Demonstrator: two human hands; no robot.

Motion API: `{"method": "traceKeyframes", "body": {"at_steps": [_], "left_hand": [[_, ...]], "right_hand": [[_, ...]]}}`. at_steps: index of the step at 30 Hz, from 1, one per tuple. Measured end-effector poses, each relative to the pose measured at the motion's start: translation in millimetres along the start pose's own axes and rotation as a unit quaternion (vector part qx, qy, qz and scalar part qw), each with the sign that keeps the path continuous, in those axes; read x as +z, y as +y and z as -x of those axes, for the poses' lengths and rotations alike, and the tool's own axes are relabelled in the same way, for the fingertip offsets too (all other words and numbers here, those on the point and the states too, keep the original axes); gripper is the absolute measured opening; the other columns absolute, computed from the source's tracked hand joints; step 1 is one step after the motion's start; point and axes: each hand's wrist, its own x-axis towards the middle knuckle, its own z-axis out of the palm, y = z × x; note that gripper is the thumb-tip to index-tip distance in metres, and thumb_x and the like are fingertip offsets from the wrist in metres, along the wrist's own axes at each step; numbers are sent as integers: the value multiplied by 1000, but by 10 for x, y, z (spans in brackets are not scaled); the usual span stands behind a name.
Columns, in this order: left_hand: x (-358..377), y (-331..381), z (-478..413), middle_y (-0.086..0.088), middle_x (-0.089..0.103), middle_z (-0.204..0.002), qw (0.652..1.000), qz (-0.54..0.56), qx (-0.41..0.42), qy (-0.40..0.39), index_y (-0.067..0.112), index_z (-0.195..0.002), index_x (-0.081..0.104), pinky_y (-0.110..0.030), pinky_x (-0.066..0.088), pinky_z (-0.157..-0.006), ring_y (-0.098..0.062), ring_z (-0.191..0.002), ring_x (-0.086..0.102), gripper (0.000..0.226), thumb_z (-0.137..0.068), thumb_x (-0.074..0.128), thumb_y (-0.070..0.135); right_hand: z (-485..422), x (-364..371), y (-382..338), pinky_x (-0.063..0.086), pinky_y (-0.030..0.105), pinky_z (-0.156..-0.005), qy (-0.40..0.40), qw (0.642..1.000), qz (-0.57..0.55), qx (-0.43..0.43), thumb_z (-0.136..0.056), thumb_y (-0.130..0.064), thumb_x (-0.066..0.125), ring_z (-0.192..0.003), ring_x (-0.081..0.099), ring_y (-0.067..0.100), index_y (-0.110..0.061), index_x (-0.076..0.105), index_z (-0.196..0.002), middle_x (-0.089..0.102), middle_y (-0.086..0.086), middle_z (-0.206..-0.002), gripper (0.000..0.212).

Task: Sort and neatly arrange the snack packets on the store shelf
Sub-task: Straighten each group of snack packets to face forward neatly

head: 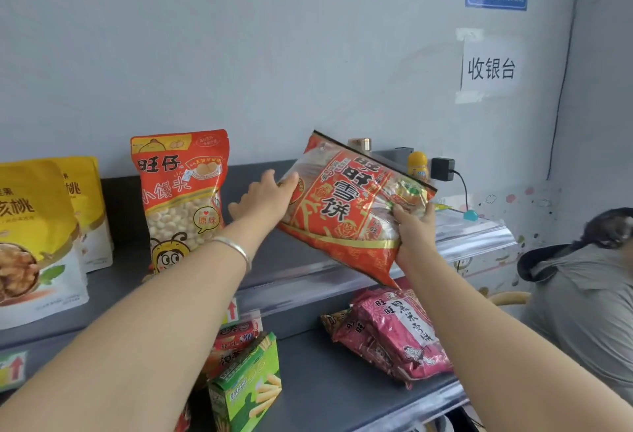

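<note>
While you hold the red bag (349,212) in the air over the front edge of the upper shelf (291,255), it hangs just to the right of the orange pouch (181,192) and seems to rest on nothing. Your right hand (414,226) carries it, with fingers curled round the lower right edge. Your left hand (267,198) pinches the left edge near the top, with one digit lying across the front, probably to steer it. Held at both ends like this, the bag can be turned square before it goes down. The printed face is toward you. The dark top seam is uppermost and slopes down to the right, so the lettering leans clockwise. The line from seam to base runs down and slightly left, and the bottom corner dips past the shelf's front rail. I judge it needs a turn anticlockwise to stand like the pouch, which is upright against the back wall with its face outward. The yellow pouches (37,226) stand the same way toward the shelf's left end. On the lower shelf (325,380), pink packets (394,332) lie in a heap near its right end, and a green box (246,383) leans at its left.
</note>
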Motion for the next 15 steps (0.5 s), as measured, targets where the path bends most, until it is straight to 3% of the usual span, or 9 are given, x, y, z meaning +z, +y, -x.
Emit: {"method": "traceKeyframes", "body": {"at_steps": [3,5,8,12,15], "left_hand": [[-177,-11,43,-9,46,-142,990,112,-26,-79,19,-140,41,-50,36,-105,-34,-126,46,106,-62,28,89],[-273,-110,135,-9,51,-137,988,138,-34,-61,15,-136,46,-49,40,-102,-33,-121,50,110,-57,30,90],[-479,-403,295,-3,49,-139,987,160,-3,6,20,-137,42,-49,39,-101,-30,-123,48,88,-74,36,80],[-965,-993,489,2,54,-130,984,137,15,111,23,-125,48,-44,42,-97,-25,-116,53,56,-88,40,64],[-1420,-1525,700,-1,56,-127,976,141,3,167,20,-121,50,-38,44,-90,-25,-112,54,53,-89,42,61]], "right_hand": [[167,-16,-71,58,37,-63,-27,1000,-1,1,-93,-10,60,-71,67,23,-14,43,-137,65,10,-98,47],[292,73,-52,59,41,-68,-52,999,9,6,-94,-18,61,-69,69,24,-8,56,-125,68,10,-89,33],[509,343,63,55,53,-86,-101,994,15,24,-89,-37,66,-89,70,29,-19,58,-120,71,10,-107,37],[980,887,339,55,57,-83,-184,980,40,58,-84,-52,65,-94,71,32,-24,54,-125,71,9,-110,51],[1455,1319,597,56,56,-81,-228,972,46,45,-85,-49,65,-93,71,33,-21,54,-126,71,12,-109,51]]}}
